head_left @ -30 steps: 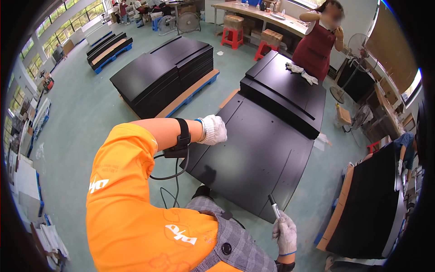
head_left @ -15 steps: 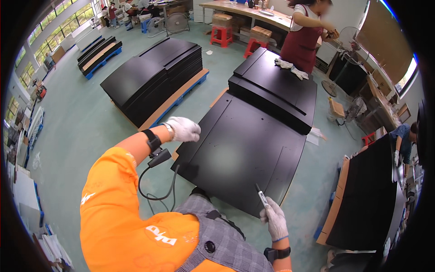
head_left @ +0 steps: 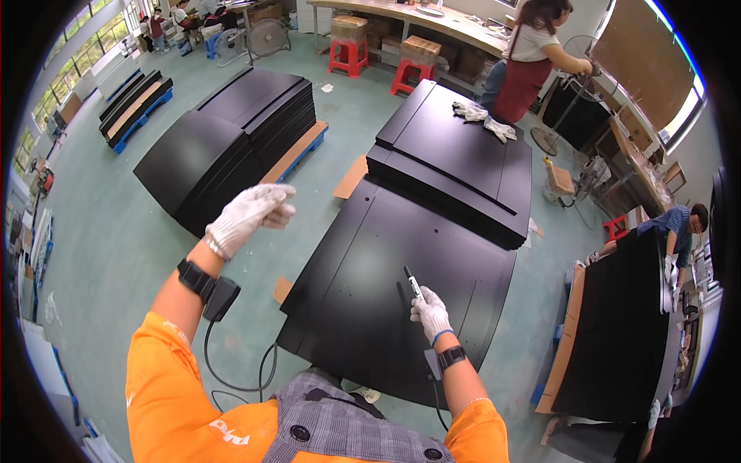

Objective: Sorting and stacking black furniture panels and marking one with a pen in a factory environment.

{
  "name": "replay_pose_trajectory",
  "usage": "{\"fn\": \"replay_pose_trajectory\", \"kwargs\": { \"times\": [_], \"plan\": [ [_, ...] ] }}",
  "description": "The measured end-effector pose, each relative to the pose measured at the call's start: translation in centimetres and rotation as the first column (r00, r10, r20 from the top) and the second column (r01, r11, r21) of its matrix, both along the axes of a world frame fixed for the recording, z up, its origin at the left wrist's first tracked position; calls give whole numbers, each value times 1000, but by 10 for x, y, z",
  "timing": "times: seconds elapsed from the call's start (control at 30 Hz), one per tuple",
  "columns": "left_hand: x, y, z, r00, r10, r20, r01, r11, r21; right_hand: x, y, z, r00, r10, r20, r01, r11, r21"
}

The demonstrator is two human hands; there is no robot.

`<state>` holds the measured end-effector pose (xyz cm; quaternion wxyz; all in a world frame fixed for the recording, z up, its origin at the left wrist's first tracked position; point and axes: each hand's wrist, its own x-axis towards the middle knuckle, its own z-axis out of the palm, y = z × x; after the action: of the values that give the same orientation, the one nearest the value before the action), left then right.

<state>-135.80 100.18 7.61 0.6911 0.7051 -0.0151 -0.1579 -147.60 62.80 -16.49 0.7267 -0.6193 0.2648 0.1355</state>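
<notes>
A marker pen point(head_left: 415, 287) with a white barrel and a black end is held upright and tilted in my gloved right hand point(head_left: 432, 314). This hand is over the near black panel point(head_left: 370, 278), whose flat top has thin raised lines and small holes. My left hand point(head_left: 251, 217), in a white knitted glove, hovers left of that panel, its fingers loosely bent and apart with nothing seen in them. Behind the near panel rises a thicker stack of black panels point(head_left: 455, 154). A pair of white gloves point(head_left: 485, 122) lies on it.
Another black panel stack point(head_left: 224, 139) on a blue-edged pallet stands to the left. Black panels point(head_left: 617, 332) stand at the right, with a person in blue stripes point(head_left: 674, 231) beside them. A person in a red apron point(head_left: 525, 89) is near the workbench point(head_left: 455, 27). Cables hang from my wrists.
My right hand has moved up and inward over the near panel with the marker pen. My left hand has shifted left, and its fingers have loosened. The view has turned slightly.
</notes>
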Motion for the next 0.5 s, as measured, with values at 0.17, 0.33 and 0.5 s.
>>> {"fn": "replay_pose_trajectory", "kwargs": {
  "times": [0.17, 0.33, 0.5],
  "plan": [
    [23, 43, -27, 999, -4, -52, 6, 999, 44, 114, 1, -29, 982, 183, 45, -97, 695, -713],
    [46, 73, -39, 993, 89, -82, -81, 992, 99, 215, 4, -34, 985, 52, -162, -166, 521, -837],
    [66, 86, -48, 985, 149, -91, -143, 987, 68, 267, -1, -57, 993, 91, -73, -104, 407, -907]
  ]
}}
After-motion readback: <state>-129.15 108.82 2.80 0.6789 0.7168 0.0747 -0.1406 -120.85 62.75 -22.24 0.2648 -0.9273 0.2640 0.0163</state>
